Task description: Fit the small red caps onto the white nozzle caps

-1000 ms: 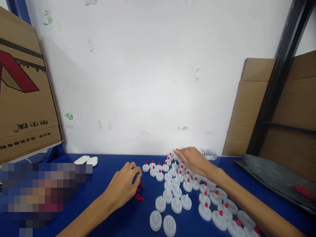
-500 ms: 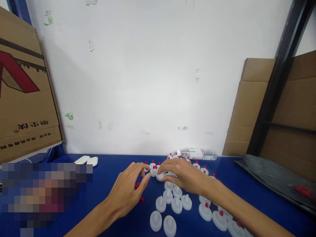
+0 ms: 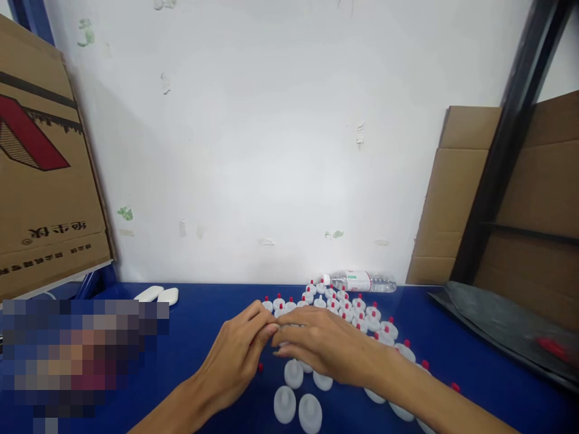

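Note:
My left hand (image 3: pixel 237 349) is closed in a pinch, thumb against fingers; whatever it holds is hidden. Its fingertips meet those of my right hand (image 3: pixel 321 340), which curls round a white plastic lid, now almost wholly covered by the fingers. Below the hands stand bare white lids with short spouts, among them one lid (image 3: pixel 284 404) beside another (image 3: pixel 310 413). Beyond and right of the right hand are several white lids (image 3: pixel 373 321) topped with red caps. A loose red cap (image 3: pixel 260 367) lies just under the left hand.
A clear bottle (image 3: pixel 359 281) lies on its side by the wall. White oval objects (image 3: pixel 167 296) are on the blue table (image 3: pixel 199 325) at left. A printed carton (image 3: pixel 45 193) stands far left, a dark plastic bag (image 3: pixel 502 328) lies at right. A blurred patch covers the lower left.
My right hand has moved left with the lid, and my left hand has closed its fingers. The fingertips of both hands now touch, covering the lid.

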### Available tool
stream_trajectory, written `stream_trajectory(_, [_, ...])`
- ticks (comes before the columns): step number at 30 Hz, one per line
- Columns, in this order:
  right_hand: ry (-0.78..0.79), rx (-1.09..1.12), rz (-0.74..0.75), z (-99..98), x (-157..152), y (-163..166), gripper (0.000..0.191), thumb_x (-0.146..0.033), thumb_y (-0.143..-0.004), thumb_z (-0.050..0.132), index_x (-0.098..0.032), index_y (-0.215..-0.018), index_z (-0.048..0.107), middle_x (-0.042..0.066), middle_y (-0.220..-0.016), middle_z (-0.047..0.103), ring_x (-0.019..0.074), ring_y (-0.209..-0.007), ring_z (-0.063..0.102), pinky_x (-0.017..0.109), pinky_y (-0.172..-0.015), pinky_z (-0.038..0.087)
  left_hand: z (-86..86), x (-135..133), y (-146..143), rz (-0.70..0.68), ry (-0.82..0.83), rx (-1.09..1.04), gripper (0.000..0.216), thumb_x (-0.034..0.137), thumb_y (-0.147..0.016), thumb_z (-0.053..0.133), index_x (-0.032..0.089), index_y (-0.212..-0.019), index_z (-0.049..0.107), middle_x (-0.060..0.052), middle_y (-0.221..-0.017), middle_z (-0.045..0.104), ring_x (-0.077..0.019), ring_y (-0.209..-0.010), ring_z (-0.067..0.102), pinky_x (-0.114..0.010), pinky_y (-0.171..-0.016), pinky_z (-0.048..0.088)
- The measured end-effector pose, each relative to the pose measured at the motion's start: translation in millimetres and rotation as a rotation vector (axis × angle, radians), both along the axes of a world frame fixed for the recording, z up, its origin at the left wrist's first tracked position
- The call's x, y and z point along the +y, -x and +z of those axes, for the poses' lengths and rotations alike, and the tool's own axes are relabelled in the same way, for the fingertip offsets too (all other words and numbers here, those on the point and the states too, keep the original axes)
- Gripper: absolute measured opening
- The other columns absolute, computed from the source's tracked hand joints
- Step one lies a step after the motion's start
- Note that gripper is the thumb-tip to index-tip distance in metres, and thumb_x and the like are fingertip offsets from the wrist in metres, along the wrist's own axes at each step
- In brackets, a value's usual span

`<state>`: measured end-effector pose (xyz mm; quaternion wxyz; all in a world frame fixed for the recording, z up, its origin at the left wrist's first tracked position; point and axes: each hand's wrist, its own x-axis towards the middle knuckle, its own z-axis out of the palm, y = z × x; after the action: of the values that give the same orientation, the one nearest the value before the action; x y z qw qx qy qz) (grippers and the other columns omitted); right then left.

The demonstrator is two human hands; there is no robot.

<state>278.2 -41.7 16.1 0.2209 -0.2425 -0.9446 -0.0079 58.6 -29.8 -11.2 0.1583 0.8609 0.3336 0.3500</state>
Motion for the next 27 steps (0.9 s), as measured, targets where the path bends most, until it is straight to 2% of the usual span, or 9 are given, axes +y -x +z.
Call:
stream_trajectory(3, [-0.129,-0.074,0.017,-0.5,2,1,0.022,-0.027,-0.107,0.048,-0.019,-0.102,0.068,0.005,-0.092,0.071,0.0192,-0.090,0.066,0.032,-0.088,0.051,1.2,-1,-6,-0.037,0.068,-0.068,0.044,0.041,-0.108,0.029,0.021,-0.076,0.051,0.000,-0.082,0.052,-0.0169,-0.076,0.049,-0.030,-0.071,0.038])
stream_trajectory(5, [-0.208,-0.141,0.005,2.4,1,0,0.023,-0.024,-0.107,0.046,-0.018,-0.103,0.068,0.007,-0.091,0.071,0.0208,-0.089,0.066,0.034,-0.084,0.052,1.8,1,-9,-0.037,0.130,-0.130,0.045,0.047,-0.107,0.031,0.021,-0.072,0.045,0.001,-0.079,0.049,-0.0165,-0.074,0.045,-0.029,-0.069,0.037])
stream_trajectory(7, [-0.242,-0.185,-0.034,6.0,3,-3,0.023,-0.017,-0.106,0.045,-0.018,-0.105,0.068,0.009,-0.100,0.072,0.0223,-0.095,0.066,0.036,-0.086,0.052,2.5,4,-9,-0.040,0.257,-0.210,0.047,0.054,-0.104,0.034,0.022,-0.070,0.040,0.003,-0.073,0.043,-0.0148,-0.067,0.039,-0.027,-0.063,0.035])
stream_trajectory(10, [-0.207,-0.152,-0.150,9.2,16,-17,0.026,-0.008,-0.102,0.047,-0.020,-0.105,0.069,0.009,-0.119,0.071,0.0238,-0.114,0.063,0.039,-0.098,0.047,5.7,12,-2,-0.009,0.450,-0.289,0.049,0.063,-0.099,0.034,0.023,-0.070,0.034,0.006,-0.065,0.029,-0.0118,-0.056,0.024,-0.025,-0.051,0.026])
stream_trajectory(12, [-0.189,-0.094,-0.253,8.0,31,-32,0.026,-0.015,-0.104,0.046,-0.021,-0.112,0.069,0.011,-0.124,0.069,0.0255,-0.118,0.061,0.043,-0.103,0.043,8.6,17,4,0.089,0.404,-0.262,0.050,0.063,-0.098,0.032,0.024,-0.068,0.031,0.006,-0.065,0.026,-0.0117,-0.055,0.022,-0.025,-0.049,0.024])
stream_trajectory(14, [-0.161,-0.023,-0.389,3.4,46,-49,0.031,-0.028,-0.107,0.041,-0.020,-0.123,0.067,0.014,-0.126,0.068,0.0282,-0.119,0.060,0.048,-0.104,0.042,10.1,22,10,0.191,0.291,-0.213,0.049,0.059,-0.099,0.031,0.023,-0.066,0.033,0.005,-0.065,0.031,-0.0130,-0.057,0.030,-0.026,-0.053,0.029])
stream_trajectory(17, [-0.079,0.002,-0.511,-8.9,64,-69,0.043,-0.034,-0.108,0.032,-0.017,-0.133,0.063,0.016,-0.134,0.064,0.0318,-0.125,0.056,0.051,-0.104,0.042,7.2,29,14,0.254,0.233,-0.141,0.046,0.052,-0.099,0.034,0.022,-0.068,0.048,0.002,-0.068,0.046,-0.0167,-0.065,0.044,-0.029,-0.063,0.036])
stream_trajectory(21, [0.050,-0.057,-0.536,-24.1,74,-82,0.046,-0.033,-0.106,0.031,-0.017,-0.132,0.066,0.012,-0.135,0.066,0.0317,-0.122,0.059,0.049,-0.105,0.041,-1.1,35,16,0.322,0.205,-0.033,0.038,0.044,-0.097,0.038,0.021,-0.078,0.062,-0.002,-0.081,0.059,-0.0208,-0.073,0.056,-0.034,-0.071,0.040])
stream_trajectory(27, [0.161,-0.078,-0.526,-25.6,75,-87,0.046,-0.032,-0.107,0.029,-0.017,-0.135,0.064,0.013,-0.137,0.065,0.0302,-0.123,0.060,0.047,-0.107,0.042,-6.3,36,17,0.322,0.150,0.068,0.034,0.039,-0.098,0.041,0.022,-0.090,0.069,-0.004,-0.091,0.062,-0.0218,-0.079,0.060,-0.036,-0.077,0.044])
